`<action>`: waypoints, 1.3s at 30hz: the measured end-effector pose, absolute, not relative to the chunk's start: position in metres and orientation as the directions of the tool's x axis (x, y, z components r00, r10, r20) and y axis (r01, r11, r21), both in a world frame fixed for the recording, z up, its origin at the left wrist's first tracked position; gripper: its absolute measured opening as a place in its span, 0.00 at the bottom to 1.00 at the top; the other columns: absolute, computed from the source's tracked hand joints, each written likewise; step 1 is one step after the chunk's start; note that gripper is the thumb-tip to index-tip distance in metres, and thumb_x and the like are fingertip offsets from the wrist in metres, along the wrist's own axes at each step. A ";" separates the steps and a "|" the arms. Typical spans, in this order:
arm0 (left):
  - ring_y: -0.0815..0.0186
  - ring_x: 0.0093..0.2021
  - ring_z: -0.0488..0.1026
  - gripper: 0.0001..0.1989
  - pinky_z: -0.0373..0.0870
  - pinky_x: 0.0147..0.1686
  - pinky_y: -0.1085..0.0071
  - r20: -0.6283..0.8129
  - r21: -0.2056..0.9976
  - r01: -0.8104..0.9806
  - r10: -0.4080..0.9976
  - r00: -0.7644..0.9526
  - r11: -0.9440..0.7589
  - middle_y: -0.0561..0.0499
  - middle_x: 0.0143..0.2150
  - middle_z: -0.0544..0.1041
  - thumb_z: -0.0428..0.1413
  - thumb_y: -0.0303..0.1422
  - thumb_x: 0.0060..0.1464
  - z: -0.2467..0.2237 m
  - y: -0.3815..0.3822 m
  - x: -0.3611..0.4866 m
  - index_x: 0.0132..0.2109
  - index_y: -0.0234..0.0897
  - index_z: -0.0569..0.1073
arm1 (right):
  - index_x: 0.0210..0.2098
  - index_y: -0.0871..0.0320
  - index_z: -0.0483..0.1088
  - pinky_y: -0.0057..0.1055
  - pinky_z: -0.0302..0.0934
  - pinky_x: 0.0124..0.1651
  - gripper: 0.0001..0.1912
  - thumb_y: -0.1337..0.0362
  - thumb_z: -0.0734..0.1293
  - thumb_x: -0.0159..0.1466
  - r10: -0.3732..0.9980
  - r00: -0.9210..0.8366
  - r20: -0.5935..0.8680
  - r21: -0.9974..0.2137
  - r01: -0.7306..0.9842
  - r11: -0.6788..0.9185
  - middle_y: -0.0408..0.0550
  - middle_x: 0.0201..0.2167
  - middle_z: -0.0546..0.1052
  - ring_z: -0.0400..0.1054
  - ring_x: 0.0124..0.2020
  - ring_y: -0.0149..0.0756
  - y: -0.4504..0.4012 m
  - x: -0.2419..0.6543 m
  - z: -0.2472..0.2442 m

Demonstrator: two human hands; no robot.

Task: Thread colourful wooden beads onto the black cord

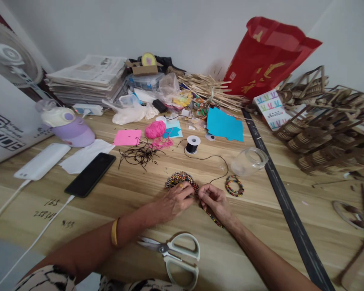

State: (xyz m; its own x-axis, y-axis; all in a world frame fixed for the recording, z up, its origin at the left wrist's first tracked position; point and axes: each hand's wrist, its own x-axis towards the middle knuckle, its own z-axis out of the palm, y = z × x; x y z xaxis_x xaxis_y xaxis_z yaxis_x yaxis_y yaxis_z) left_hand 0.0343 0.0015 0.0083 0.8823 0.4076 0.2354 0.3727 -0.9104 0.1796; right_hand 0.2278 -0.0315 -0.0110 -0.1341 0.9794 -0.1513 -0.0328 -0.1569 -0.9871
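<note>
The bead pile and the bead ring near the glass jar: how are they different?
The bead pile looks bigger; the bead ring looks smaller. The bead pile is bunched up, while the bead ring is a neat round coil. The left hand partly covers the bead pile, but no hand covers the bead ring. Both have small, round beads in many colours.

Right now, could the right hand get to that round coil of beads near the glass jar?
Likely yes: the right hand is close beside the bead coil, with only bare tabletop showing between them, though it seems busy with the beaded strand.
</note>
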 end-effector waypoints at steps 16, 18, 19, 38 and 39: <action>0.69 0.28 0.72 0.06 0.68 0.30 0.76 -0.014 0.976 0.186 0.824 0.566 -0.111 0.48 0.28 0.77 0.61 0.30 0.47 -0.002 0.012 0.035 0.31 0.30 0.76 | 0.28 0.59 0.71 0.20 0.54 0.19 0.17 0.51 0.71 0.54 0.971 -0.199 -0.135 -0.991 0.027 -0.132 0.39 0.17 0.68 0.58 0.17 0.24 -0.033 0.226 -0.006; 0.70 0.28 0.71 0.07 0.67 0.30 0.76 -0.063 0.989 0.144 0.819 0.570 -0.024 0.49 0.28 0.77 0.62 0.31 0.45 -0.001 0.012 0.035 0.31 0.29 0.76 | 0.28 0.60 0.72 0.21 0.55 0.20 0.17 0.51 0.72 0.53 0.971 -0.201 -0.129 -0.992 0.031 -0.125 0.40 0.18 0.68 0.58 0.17 0.24 -0.034 0.226 -0.007; 0.70 0.28 0.71 0.08 0.67 0.31 0.76 -0.079 0.993 0.122 0.811 0.579 0.010 0.49 0.28 0.77 0.62 0.31 0.44 -0.001 0.012 0.035 0.31 0.29 0.76 | 0.28 0.60 0.72 0.21 0.55 0.20 0.16 0.52 0.72 0.53 0.971 -0.205 -0.125 -0.992 0.035 -0.121 0.40 0.18 0.69 0.58 0.18 0.24 -0.034 0.226 -0.007; 0.70 0.29 0.72 0.11 0.67 0.32 0.76 -0.139 0.990 0.066 0.796 0.590 0.124 0.48 0.30 0.79 0.64 0.33 0.43 -0.004 0.013 0.035 0.34 0.29 0.78 | 0.26 0.60 0.68 0.23 0.51 0.23 0.18 0.50 0.70 0.56 0.962 -0.255 -0.096 -0.994 0.066 -0.082 0.40 0.19 0.66 0.56 0.20 0.26 -0.034 0.226 -0.004; 0.69 0.29 0.72 0.11 0.67 0.32 0.76 -0.133 0.991 0.068 0.794 0.593 0.116 0.48 0.30 0.80 0.64 0.33 0.43 -0.005 0.014 0.034 0.34 0.29 0.79 | 0.26 0.59 0.68 0.23 0.51 0.23 0.18 0.50 0.70 0.56 0.962 -0.254 -0.097 -0.994 0.068 -0.083 0.40 0.19 0.66 0.56 0.20 0.26 -0.034 0.226 -0.004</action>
